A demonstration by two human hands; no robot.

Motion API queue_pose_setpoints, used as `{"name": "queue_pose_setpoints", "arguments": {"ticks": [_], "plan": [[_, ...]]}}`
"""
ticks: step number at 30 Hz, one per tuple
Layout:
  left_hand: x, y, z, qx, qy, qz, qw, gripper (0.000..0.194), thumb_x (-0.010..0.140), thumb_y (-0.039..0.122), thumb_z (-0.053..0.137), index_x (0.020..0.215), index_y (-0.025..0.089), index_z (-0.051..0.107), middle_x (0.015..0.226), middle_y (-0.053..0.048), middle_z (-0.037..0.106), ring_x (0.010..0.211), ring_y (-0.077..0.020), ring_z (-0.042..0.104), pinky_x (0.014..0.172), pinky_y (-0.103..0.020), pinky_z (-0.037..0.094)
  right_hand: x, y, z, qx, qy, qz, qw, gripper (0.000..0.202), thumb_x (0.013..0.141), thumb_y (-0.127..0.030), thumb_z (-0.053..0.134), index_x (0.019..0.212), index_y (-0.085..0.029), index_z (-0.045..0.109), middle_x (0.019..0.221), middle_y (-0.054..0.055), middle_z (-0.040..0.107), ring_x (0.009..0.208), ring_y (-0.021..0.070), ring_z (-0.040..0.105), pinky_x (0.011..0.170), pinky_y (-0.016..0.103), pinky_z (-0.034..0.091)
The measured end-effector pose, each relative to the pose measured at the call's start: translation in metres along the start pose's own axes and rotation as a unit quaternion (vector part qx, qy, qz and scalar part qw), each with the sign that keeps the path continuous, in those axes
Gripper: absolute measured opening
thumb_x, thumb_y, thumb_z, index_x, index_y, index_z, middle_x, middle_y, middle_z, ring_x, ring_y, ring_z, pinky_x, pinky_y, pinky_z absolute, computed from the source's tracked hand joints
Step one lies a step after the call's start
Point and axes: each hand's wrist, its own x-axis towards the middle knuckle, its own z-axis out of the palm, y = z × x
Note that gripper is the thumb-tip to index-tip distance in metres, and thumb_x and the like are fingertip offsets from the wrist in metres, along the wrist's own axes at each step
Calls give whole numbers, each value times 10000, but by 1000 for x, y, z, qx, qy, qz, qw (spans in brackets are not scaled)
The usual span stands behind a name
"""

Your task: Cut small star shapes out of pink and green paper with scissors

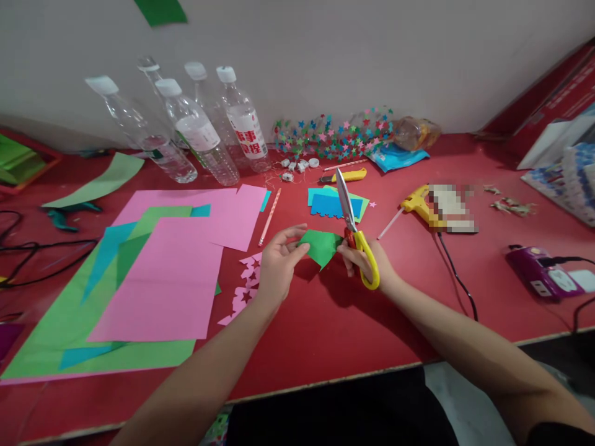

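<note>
A small piece of green paper [320, 246] is stretched between my two hands above the red table, one corner pointing down toward me. My left hand [281, 263] pinches its left edge between thumb and fingers. At the right edge, the fingertips of my right hand [357, 259] grip the paper. Scissors [367, 263] with yellow and red handles also hang in my right hand, their blades pointing up and away from me. Just beyond lie blue paper pieces [328, 205] with scalloped edges. Pink paper scraps [246, 291] with star-shaped cutouts rest left of my left hand.
Large coloured sheets [167, 279] cover the left side. Several plastic bottles [244, 124] stand along the wall, beside a star-covered clear bottle [332, 136] lying down. A yellow glue gun [423, 204] with a cord, a yellow cutter [351, 175] and a purple power adapter [542, 272] are rightward.
</note>
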Motion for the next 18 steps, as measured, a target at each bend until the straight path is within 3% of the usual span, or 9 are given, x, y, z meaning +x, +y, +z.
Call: {"name": "queue_pose_setpoints", "arguments": {"ticks": [4,7,10,15,18], "plan": [[-1,-5,1,-36,-17,-52,998,220,682,245,676,825,176,524,1137,-80,656,898,-151,648,830,-328,524,-2,1,-1,-9,7,8,1000,277,752,-345,621,577,-214,450,384,-51,525,357,99,493,426,210,397],[-4,-4,4,-53,-41,-104,992,221,656,227,694,766,177,510,917,-10,657,766,-108,620,762,-275,509,-5,-3,0,-3,7,11,1000,268,736,-342,619,581,-223,436,373,-57,520,346,100,478,408,208,385],[-6,3,7,-22,-63,-115,991,202,667,239,699,758,185,526,720,42,589,658,-95,581,693,-256,502,-9,-7,-1,9,36,1,999,266,729,-344,619,578,-229,433,353,-69,493,326,96,447,389,209,366],[0,22,3,62,-154,-129,978,181,747,331,657,785,190,550,775,-16,666,702,-157,657,722,-331,537,-3,-7,-19,48,121,-34,991,291,766,-340,592,553,-235,423,355,-60,455,318,101,428,366,232,345],[13,29,-5,211,-204,-63,954,139,795,328,603,833,195,614,880,-47,687,808,-180,659,780,-353,524,11,-5,-42,123,220,-77,965,296,769,-341,594,601,-255,365,364,-84,386,304,107,379,338,246,308]]}}
